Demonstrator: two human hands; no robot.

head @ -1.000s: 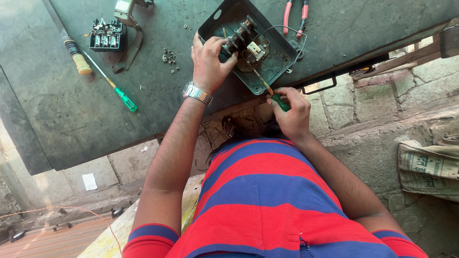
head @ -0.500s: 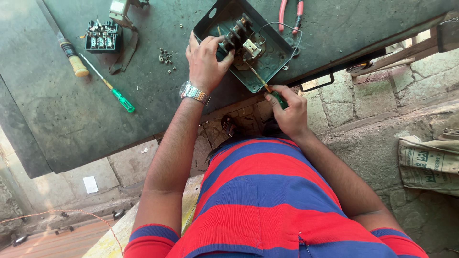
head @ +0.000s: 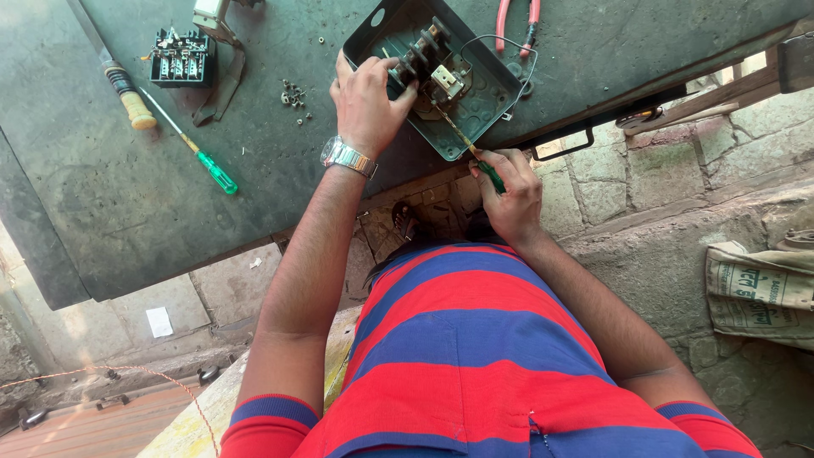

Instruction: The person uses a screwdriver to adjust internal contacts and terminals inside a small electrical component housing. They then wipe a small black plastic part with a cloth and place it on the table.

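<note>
A dark green metal switch box (head: 475, 110) lies open near the front edge of the worktable (head: 127, 195), slightly tilted, with a row of black fuse blocks (head: 420, 51) and a pale terminal piece inside it. The left hand (head: 366, 100) rests on the box's near left side, fingers curled over the black blocks and pressing them down. The right hand (head: 511, 191) is closed around the green handle of a thin screwdriver (head: 465, 142), whose shaft slants up into the box towards the terminal piece. A grey wire loops out over the box's far rim, and red-handled pliers (head: 515, 21) lie just beyond it.

Farther left on the table sits a scatter of small screws (head: 294, 95), then a second green-handled screwdriver (head: 191, 146), a wooden-handled tool (head: 125, 92) and a black electrical component (head: 180, 58), all well apart from the box.

The table is a dark, scuffed, dusty sheet, lit by strong sun. Below it lies a floor of rough stone blocks (head: 627, 178); a printed sack (head: 759, 293) lies at the right, and a thin orange cord (head: 110, 373) trails at the lower left.
</note>
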